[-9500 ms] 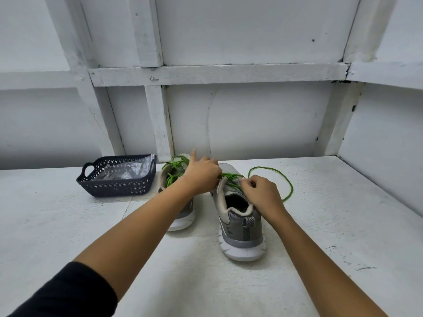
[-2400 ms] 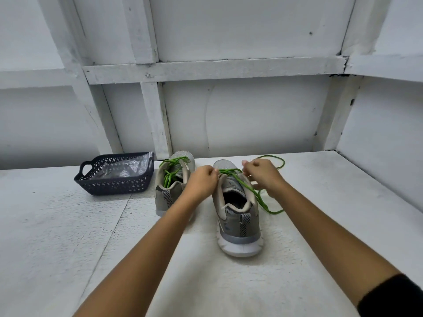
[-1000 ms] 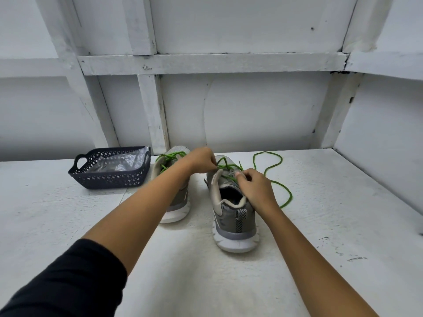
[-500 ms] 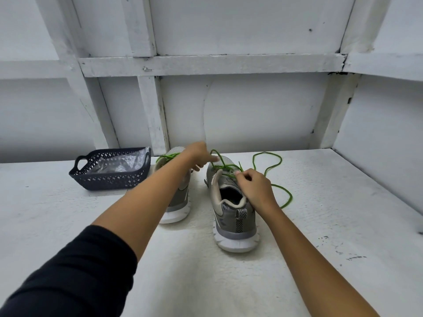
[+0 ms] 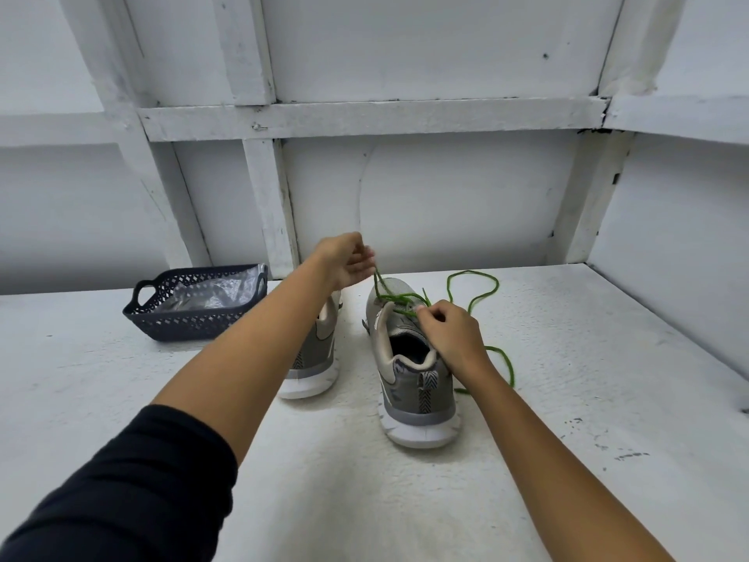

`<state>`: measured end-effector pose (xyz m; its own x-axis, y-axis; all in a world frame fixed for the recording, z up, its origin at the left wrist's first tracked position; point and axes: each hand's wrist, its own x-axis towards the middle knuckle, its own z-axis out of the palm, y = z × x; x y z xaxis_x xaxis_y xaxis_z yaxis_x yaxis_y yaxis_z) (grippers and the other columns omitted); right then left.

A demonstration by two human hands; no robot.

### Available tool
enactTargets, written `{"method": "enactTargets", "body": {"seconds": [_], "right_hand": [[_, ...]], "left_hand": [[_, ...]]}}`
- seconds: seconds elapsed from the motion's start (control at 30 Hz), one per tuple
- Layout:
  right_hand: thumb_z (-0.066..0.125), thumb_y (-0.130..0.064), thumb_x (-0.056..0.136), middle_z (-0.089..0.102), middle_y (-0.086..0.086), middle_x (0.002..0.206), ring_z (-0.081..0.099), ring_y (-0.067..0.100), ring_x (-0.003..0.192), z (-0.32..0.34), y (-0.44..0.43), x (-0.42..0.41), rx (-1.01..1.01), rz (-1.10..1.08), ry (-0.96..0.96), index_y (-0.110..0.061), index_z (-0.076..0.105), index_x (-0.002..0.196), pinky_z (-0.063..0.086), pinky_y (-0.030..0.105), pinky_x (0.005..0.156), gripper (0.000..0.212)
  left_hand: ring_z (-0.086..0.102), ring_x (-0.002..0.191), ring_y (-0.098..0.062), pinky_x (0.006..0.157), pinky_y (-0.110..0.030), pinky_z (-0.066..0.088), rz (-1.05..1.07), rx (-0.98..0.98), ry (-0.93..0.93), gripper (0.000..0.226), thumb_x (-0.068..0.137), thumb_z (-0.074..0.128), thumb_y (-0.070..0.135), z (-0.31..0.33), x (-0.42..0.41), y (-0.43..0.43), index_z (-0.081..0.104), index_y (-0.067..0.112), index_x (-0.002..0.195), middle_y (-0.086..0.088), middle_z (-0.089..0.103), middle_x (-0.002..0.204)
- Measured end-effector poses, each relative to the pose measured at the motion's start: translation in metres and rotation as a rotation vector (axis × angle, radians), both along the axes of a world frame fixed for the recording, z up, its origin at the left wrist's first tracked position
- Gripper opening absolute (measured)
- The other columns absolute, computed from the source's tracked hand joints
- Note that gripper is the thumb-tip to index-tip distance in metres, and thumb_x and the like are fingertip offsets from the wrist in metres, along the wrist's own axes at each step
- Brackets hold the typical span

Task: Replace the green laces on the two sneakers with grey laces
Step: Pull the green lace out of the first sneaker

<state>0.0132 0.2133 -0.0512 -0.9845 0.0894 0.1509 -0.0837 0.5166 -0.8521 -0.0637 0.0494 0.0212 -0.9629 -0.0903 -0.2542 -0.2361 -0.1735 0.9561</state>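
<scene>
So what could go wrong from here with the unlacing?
The left hand holds the green lace taut upward while the right hand only pinches lace at the eyelets, so the nearer sneaker may lift or tip. The lace's loose loops on the table might knot. The left forearm crosses the other sneaker and could nudge it.

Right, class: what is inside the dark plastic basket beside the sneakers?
A crumpled clear plastic bag lies inside the basket. Whatever the bag holds, and the basket floor beneath it, are hidden from view.
</scene>
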Motion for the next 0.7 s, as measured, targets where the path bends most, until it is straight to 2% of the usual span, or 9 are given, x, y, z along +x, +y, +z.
{"method": "enactTargets", "body": {"seconds": [0.03, 0.07, 0.17, 0.23, 0.3, 0.43, 0.57, 0.63, 0.7], "right_hand": [[0.050, -0.035, 0.093, 0.057, -0.003, 0.072, 0.048, 0.007, 0.065, 0.000, 0.000, 0.000, 0.002, -0.002, 0.001, -0.014, 0.058, 0.080, 0.036, 0.022, 0.055, 0.026], [0.050, -0.035, 0.093, 0.057, -0.003, 0.073, 0.048, 0.007, 0.065, 0.000, 0.000, 0.000, 0.001, -0.002, 0.000, -0.013, 0.058, 0.080, 0.036, 0.022, 0.055, 0.026], [0.051, -0.034, 0.092, 0.057, -0.002, 0.073, 0.049, 0.011, 0.068, -0.001, 0.000, 0.001, -0.012, 0.000, -0.003, -0.013, 0.059, 0.081, 0.037, 0.023, 0.056, 0.025], [0.051, -0.034, 0.092, 0.057, -0.003, 0.073, 0.049, 0.011, 0.069, -0.001, 0.000, 0.001, -0.013, 0.003, -0.001, -0.014, 0.058, 0.080, 0.037, 0.022, 0.057, 0.024], [0.051, -0.035, 0.092, 0.057, -0.003, 0.074, 0.049, 0.009, 0.068, -0.001, 0.000, 0.001, -0.016, 0.005, 0.000, -0.015, 0.059, 0.081, 0.037, 0.021, 0.057, 0.024], [0.051, -0.035, 0.092, 0.057, -0.004, 0.074, 0.048, 0.006, 0.067, -0.001, 0.000, 0.000, -0.012, 0.000, 0.001, -0.015, 0.059, 0.082, 0.036, 0.020, 0.056, 0.024], [0.051, -0.034, 0.092, 0.056, -0.005, 0.072, 0.049, 0.009, 0.068, 0.001, 0.000, 0.001, -0.003, 0.009, 0.001, -0.015, 0.059, 0.081, 0.037, 0.020, 0.056, 0.023], [0.051, -0.033, 0.092, 0.057, -0.004, 0.073, 0.049, 0.010, 0.069, 0.001, 0.000, 0.002, -0.007, 0.012, -0.002, -0.015, 0.059, 0.081, 0.037, 0.020, 0.057, 0.023], [0.051, -0.034, 0.092, 0.057, -0.004, 0.074, 0.050, 0.011, 0.071, 0.002, 0.000, 0.002, -0.007, 0.013, -0.002, -0.015, 0.059, 0.081, 0.037, 0.020, 0.058, 0.023]], "left_hand": [[0.054, 0.061, -0.015, 0.058, -0.027, 0.051, -0.045, -0.069, 0.025, 0.018, 0.092, 0.043, 0.005, -0.004, 0.000, 0.002, 0.049, 0.006, 0.074, -0.007, 0.056, 0.071], [0.056, 0.066, -0.016, 0.062, -0.028, 0.050, -0.103, -0.246, 0.067, 0.016, 0.092, 0.046, 0.005, -0.010, 0.001, 0.005, 0.053, 0.005, 0.078, -0.007, 0.059, 0.077], [0.054, 0.078, -0.023, 0.068, -0.028, 0.045, -0.352, -1.155, 0.259, 0.014, 0.087, 0.051, 0.006, -0.031, 0.001, 0.009, 0.066, 0.005, 0.088, -0.012, 0.062, 0.086], [0.056, 0.083, -0.027, 0.070, -0.030, 0.044, -0.444, -1.458, 0.320, 0.017, 0.086, 0.051, 0.006, -0.038, 0.002, 0.011, 0.065, -0.002, 0.092, -0.019, 0.064, 0.093], [0.059, 0.092, -0.033, 0.073, -0.034, 0.046, -0.440, -1.590, 0.346, 0.019, 0.087, 0.052, 0.007, -0.039, 0.004, 0.011, 0.062, -0.003, 0.099, -0.019, 0.065, 0.102], [0.060, 0.098, -0.031, 0.079, -0.037, 0.046, -0.452, -1.764, 0.366, 0.022, 0.092, 0.051, 0.021, -0.038, 0.005, 0.010, 0.063, 0.004, 0.101, -0.013, 0.065, 0.107], [0.060, 0.099, -0.028, 0.076, -0.031, 0.037, -0.425, -1.893, 0.413, 0.024, 0.091, 0.047, 0.025, -0.032, 0.009, 0.005, 0.063, 0.009, 0.098, -0.007, 0.065, 0.102], [0.059, 0.098, -0.027, 0.076, -0.031, 0.033, -0.276, -1.881, 0.420, 0.023, 0.089, 0.046, 0.023, -0.019, 0.006, -0.004, 0.062, 0.011, 0.102, -0.006, 0.064, 0.104], [0.058, 0.091, -0.029, 0.074, -0.031, 0.034, -0.016, -1.776, 0.394, 0.019, 0.089, 0.044, 0.018, -0.002, 0.001, -0.022, 0.057, 0.008, 0.098, -0.010, 0.062, 0.104]]}}
